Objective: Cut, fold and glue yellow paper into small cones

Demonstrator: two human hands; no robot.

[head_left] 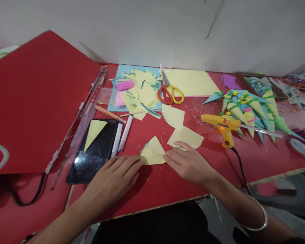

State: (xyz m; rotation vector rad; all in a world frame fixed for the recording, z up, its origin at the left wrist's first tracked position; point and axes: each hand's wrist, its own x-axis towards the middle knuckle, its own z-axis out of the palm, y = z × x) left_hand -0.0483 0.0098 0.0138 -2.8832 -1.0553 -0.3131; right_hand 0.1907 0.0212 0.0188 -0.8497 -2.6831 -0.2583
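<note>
Bracing yellow paper [153, 152] near the tabletop's [132, 196] front edge, seemingly against slipping, with left fingers [130, 165] together, right fingers [173, 156] slightly spread, pinch unclear!

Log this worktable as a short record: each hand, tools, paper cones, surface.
Left hand: fingertips at left corner of a yellow paper sector
Right hand: fingertips at that sector's right corner
Scissors: red and yellow handles, beside paper scraps
Glue gun: yellow, corded, lying on its side
Paper cones: piled at right, near the glue gun
Surface: red tabletop

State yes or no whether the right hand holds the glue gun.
No, the glue gun lies apart from the right hand, which touches yellow paper.
</note>
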